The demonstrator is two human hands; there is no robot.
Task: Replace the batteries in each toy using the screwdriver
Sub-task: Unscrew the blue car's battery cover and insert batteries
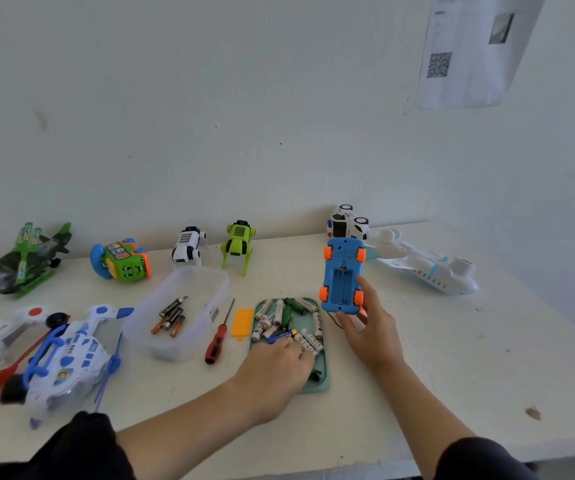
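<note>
- Blue toy car [342, 274] was held belly-up above the table [452, 341] in right hand [371, 332], battery bay open.
- Left hand [279, 363] pinched blue battery [284, 335] over teal tray [324, 372] of batteries.
- Screwdriver [219, 334] lay left of tray, beside orange cover [242, 322].

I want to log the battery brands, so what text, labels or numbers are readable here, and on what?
No text reads with certainty.
White batteries in the green tray: printed lettering, too blurred.
Blue-and-yellow battery at the left hand: print unreadable.
Wall paper: a QR code, small text blurred.
Clear box: sticker too small.
</note>
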